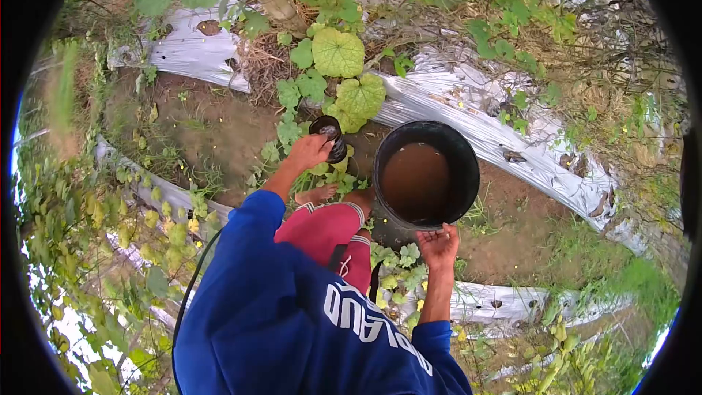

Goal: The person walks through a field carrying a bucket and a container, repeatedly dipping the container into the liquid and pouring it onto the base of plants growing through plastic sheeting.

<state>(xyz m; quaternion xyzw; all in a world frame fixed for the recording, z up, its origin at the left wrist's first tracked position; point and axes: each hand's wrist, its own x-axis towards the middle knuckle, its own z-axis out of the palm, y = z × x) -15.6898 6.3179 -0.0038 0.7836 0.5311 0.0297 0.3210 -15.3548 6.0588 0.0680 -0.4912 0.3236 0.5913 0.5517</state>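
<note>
My left hand [311, 151] is closed round a small dark cup [337, 149], whose opening faces up and back. Yellow-green leaves [360, 96] hang right beside the cup. At the right, my right hand [439, 246] grips the near rim of a large black bucket [468, 175]. Brown liquid [415, 181] fills part of the bucket, and its surface shows from above. A bare foot [317, 194] stands on the soil just below the cup.
Silvery plastic sheeting [468, 113] with holes runs diagonally behind the bucket. Another strip [194, 47] lies at the upper left. A thick stem [276, 4] rises at the top. Leafy vines and dry stalks line both sides of the soil path [197, 128].
</note>
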